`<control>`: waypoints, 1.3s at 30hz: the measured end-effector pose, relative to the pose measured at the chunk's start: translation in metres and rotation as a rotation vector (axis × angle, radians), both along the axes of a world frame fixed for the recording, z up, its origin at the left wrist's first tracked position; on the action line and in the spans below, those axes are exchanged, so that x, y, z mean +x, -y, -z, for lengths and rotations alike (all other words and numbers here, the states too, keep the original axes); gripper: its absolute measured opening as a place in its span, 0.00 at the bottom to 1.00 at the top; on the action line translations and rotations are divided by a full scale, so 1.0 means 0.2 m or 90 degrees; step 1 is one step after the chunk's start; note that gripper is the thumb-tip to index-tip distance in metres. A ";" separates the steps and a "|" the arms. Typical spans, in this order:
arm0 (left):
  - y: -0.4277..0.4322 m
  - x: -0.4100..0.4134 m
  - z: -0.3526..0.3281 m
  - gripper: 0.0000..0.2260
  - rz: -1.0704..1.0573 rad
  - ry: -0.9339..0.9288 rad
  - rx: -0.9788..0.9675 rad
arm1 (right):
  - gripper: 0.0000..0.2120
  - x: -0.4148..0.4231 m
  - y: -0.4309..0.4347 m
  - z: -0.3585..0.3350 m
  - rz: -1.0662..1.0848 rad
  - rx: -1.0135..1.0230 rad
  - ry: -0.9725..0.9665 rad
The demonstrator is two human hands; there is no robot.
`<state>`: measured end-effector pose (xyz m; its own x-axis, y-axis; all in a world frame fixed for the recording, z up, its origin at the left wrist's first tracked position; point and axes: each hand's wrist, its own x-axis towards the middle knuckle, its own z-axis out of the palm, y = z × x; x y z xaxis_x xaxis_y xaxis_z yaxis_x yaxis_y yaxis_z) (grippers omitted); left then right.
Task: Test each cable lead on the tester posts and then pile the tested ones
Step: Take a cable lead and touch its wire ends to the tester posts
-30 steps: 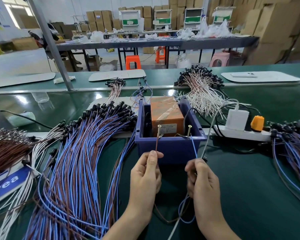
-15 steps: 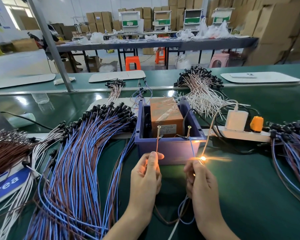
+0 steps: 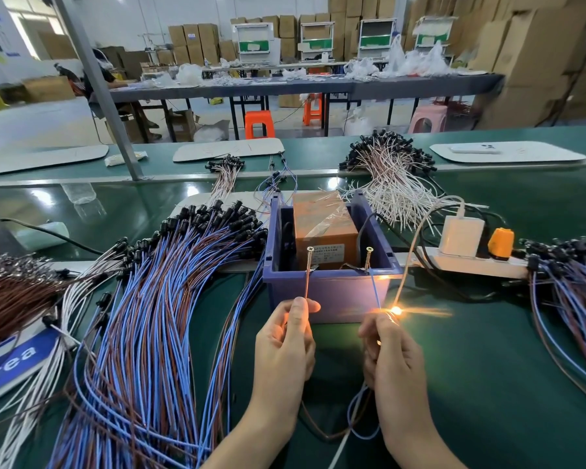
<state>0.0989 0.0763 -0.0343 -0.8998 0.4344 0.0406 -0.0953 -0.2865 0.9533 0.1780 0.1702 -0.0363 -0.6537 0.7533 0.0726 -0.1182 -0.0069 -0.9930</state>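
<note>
Brown lead [image 3: 307, 284] is pinched by l. hand [image 3: 285, 336] against l. tester post [image 3: 309, 262]; blue lead [image 3: 375, 289] is gripped by r. hand [image 3: 391, 353] at r. post [image 3: 368, 257]; hands are held apart before blue bin [image 3: 332, 296]; lamp [image 3: 395, 311], dark 1 s earlier, is lit.

Two screw posts [image 3: 309, 264] [image 3: 368, 258], one blue bin [image 3: 332, 297], two hands [image 3: 285, 340] [image 3: 391, 353], two orange stools [image 3: 258, 125] [image 3: 313, 108].

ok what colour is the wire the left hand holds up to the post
The wire is brown, pinched in the left hand; head view shows it.
</note>
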 end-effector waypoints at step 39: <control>0.18 -0.16 -0.16 0.12 -0.031 -0.006 0.230 | 0.22 0.19 -0.43 -0.16 0.042 -0.346 -0.378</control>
